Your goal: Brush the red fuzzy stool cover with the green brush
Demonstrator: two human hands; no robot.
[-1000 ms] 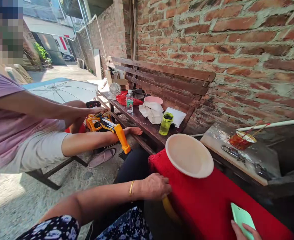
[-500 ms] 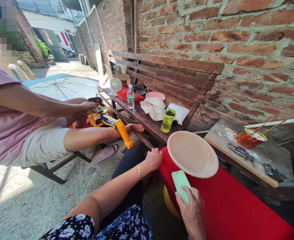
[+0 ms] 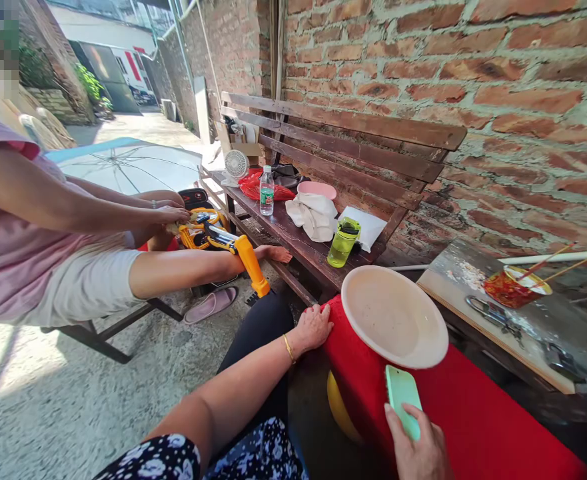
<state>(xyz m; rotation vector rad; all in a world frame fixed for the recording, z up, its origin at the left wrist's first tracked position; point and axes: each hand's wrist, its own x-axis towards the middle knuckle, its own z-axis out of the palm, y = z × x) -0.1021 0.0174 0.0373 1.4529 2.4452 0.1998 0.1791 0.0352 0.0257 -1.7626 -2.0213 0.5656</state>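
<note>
Two hands, head view: the right hand [image 3: 420, 441], closed on a green brush [image 3: 404, 400], which is over the red cloth [image 3: 478, 407] near the basin [image 3: 393, 317]; the left hand [image 3: 314, 327], fingers bent, at the cloth's edge, whether gripping it cannot be told. One basin, pale, on the cloth; one green bottle [image 3: 342, 248] and one water bottle [image 3: 266, 195] upright on the bench [image 3: 373, 130]; one cup [image 3: 510, 288] with sticks, right of the basin.
</note>
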